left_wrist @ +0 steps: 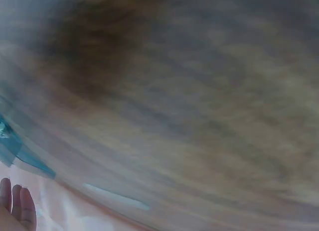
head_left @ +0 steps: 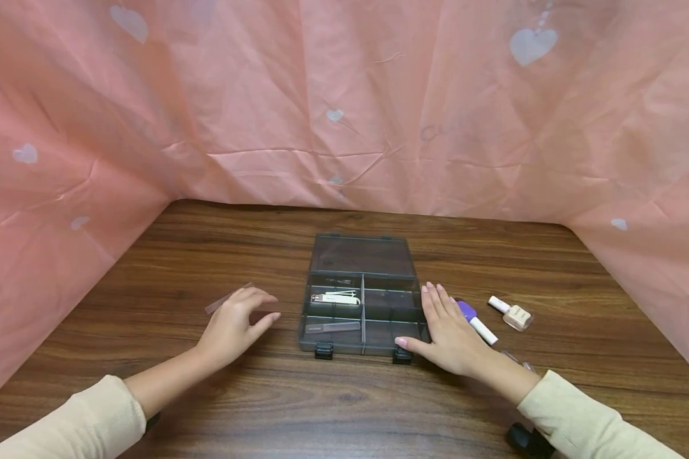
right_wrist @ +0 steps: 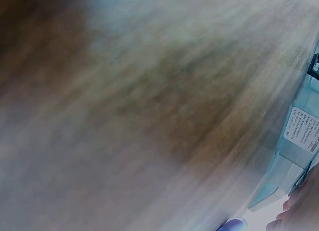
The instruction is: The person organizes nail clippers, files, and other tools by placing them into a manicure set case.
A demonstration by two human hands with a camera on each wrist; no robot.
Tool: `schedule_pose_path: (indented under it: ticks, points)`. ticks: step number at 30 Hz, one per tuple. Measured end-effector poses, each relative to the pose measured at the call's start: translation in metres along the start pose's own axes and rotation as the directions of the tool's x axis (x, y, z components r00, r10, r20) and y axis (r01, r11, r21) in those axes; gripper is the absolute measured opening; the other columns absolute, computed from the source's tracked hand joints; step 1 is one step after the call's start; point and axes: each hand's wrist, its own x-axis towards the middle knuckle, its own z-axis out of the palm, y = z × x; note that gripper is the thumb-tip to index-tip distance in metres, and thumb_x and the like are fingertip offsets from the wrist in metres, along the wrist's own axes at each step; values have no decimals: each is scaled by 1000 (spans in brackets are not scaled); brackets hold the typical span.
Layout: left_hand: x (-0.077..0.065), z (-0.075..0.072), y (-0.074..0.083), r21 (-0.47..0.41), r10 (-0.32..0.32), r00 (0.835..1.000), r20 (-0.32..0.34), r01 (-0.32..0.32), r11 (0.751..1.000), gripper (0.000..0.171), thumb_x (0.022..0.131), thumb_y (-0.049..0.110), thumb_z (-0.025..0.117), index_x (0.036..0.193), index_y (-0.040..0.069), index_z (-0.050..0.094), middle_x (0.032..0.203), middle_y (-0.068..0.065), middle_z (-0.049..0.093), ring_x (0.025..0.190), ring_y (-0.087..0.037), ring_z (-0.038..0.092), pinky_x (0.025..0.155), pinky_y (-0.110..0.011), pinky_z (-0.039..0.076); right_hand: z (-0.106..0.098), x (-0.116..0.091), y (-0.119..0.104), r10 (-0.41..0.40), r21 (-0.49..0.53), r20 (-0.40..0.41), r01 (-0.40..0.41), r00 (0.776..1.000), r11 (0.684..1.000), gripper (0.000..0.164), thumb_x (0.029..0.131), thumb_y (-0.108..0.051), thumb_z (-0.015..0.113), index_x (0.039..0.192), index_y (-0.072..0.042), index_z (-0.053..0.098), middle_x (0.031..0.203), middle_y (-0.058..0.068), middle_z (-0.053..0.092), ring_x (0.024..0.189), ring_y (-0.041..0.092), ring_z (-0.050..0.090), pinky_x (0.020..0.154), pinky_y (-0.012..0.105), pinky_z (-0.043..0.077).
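Observation:
A dark see-through plastic compartment box (head_left: 363, 349) stands with its lid (head_left: 362, 255) laid back. A nail clipper (head_left: 344, 299) lies in a left compartment, with a flat grey strip like a nail file (head_left: 333, 327) in the compartment in front of it. My right hand (head_left: 448, 338) rests along the box's right side, fingers straight and thumb at the front edge. Left of the box, my left hand (head_left: 235, 322) hovers with loosely bent fingers, thumb apart, nothing visible between them. Partly behind it lies a thin translucent strip (head_left: 215, 306), seen also as a pale strip (left_wrist: 117, 196) in the left wrist view.
Right of my right hand lie a purple bottle (head_left: 466, 310) with a white cap and a cream nail polish bottle (head_left: 518, 317). Small clear pieces (head_left: 529, 367) sit near the right forearm. Pink cloth (head_left: 344, 127) with hearts walls the wooden table (head_left: 264, 408) at the back and sides.

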Motion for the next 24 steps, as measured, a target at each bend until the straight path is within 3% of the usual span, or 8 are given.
schedule_pose_path:
  ticks: [6,16,24]
  points:
    - [-13,-3,-10,-21,-86,996,-25,85,996,32,71,14,79,97,-2,69,96,-13,69,105,-36,61,87,-49,50,0,1,-1,-5,3,3,5,1000,1000,100,83,-62,52,142,12,20,150,30,18,140,44,12,112,57,18]
    - [-19,-15,-21,-14,-213,977,-30,213,977,36,73,13,78,102,-5,66,100,-17,67,96,-34,63,80,-48,52,-1,0,-1,-5,-1,8,5,1000,1000,100,83,-62,52,142,12,19,150,30,18,140,44,12,113,56,17]
    - [-22,-26,-33,45,-330,944,-9,330,943,36,77,14,75,104,-6,65,100,-22,65,94,-36,62,78,-51,48,-2,0,0,-8,-3,3,8,1000,1000,100,83,-62,52,142,13,20,149,31,19,140,45,13,112,56,18]
